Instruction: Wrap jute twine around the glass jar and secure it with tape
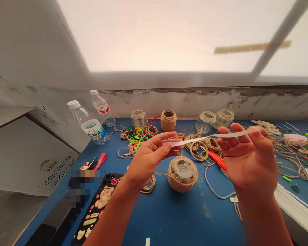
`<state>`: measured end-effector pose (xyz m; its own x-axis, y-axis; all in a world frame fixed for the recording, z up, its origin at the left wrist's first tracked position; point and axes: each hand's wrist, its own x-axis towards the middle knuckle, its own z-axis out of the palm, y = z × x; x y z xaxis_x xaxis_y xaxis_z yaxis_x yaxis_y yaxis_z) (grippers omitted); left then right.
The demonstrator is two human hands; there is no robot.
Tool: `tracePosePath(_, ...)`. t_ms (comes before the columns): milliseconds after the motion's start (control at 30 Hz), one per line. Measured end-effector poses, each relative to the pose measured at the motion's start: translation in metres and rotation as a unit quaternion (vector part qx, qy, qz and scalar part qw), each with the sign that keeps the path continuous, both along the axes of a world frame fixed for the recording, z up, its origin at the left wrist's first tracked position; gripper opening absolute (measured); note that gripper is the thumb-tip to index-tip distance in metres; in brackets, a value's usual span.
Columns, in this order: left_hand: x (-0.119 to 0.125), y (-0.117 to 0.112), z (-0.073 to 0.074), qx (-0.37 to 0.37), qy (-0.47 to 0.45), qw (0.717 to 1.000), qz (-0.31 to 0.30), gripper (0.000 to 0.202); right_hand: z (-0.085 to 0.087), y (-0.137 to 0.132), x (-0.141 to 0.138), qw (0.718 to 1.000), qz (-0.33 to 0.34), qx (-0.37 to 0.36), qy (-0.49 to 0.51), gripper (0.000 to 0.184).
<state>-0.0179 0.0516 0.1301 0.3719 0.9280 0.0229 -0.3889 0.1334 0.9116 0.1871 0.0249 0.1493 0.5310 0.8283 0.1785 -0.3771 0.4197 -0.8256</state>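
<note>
The left hand and the right hand are held up over a blue surface. A long white strip stretches across the gap between them. The left hand is mostly closed, and its thumb and fingers pinch one end of the strip. The right hand is more open, with its fingers spread. The other end of the strip lies at its fingertips, but I cannot tell if those fingers grip it.

Under the gap between the hands sits a round jar wrapped in twine, with its clear top showing. Loops of brown twine lie behind the strip, and a red comb is just beside the right hand. Past the hands stand glass jars and a jar covered in twine. A pile of bright plastic rings is near them. Two water bottles lie and lean at the far left. A phone in a case with a bear on it lies near the left arm.
</note>
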Motion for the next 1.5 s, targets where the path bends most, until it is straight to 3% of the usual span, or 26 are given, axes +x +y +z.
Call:
tracePosePath(133,-0.005,0.01,-0.01,0.03,0.065,0.997,-0.021,0.044,0.005,-0.005,0.003,1.0,0.007,0.003,-0.028,0.013)
tracePosePath(200,-0.01,0.016,-0.018,0.072,0.104,0.99,-0.066,0.062,0.007,-0.007,0.004,1.0,-0.002,0.006,-0.016,0.016)
tracePosePath(300,-0.016,0.024,-0.029,0.155,0.217,0.95,-0.159,0.104,0.009,-0.008,0.006,1.0,-0.006,0.014,-0.016,0.016)
tracePosePath(400,-0.017,0.026,-0.036,0.209,0.303,0.903,-0.221,0.121,0.013,-0.01,0.009,1.0,-0.01,0.02,-0.009,0.015)
tracePosePath(533,-0.011,0.026,-0.04,0.241,0.348,0.86,-0.285,0.11,0.021,-0.017,0.015,1.0,-0.004,0.007,0.005,0.019)
tracePosePath(667,-0.003,0.027,-0.045,0.252,0.368,0.844,-0.298,0.09,0.027,-0.025,0.028,0.997,0.072,0.016,0.03,0.028)
tracePosePath(833,0.009,0.021,-0.051,0.269,0.335,0.869,-0.245,0.079,0.025,-0.027,0.042,0.99,0.135,0.048,-0.02,0.027)
tracePosePath(1033,0.028,0.014,-0.063,0.253,0.358,0.895,-0.088,0.092,0.028,-0.027,0.039,0.988,0.141,0.029,-0.057,0.027)
tracePosePath(1233,0.033,0.017,-0.068,0.236,0.424,0.864,0.133,0.082,0.024,-0.021,0.029,0.989,0.138,-0.036,-0.027,0.024)
tracePosePath(1400,0.034,0.019,-0.074,0.18,0.497,0.835,0.155,0.081,0.012,-0.004,0.017,0.985,0.117,-0.125,0.031,0.028)
tracePosePath(1500,0.035,0.019,-0.077,0.174,0.521,0.822,0.153,0.08,0.008,0.001,0.013,0.982,0.115,-0.141,0.045,0.027)
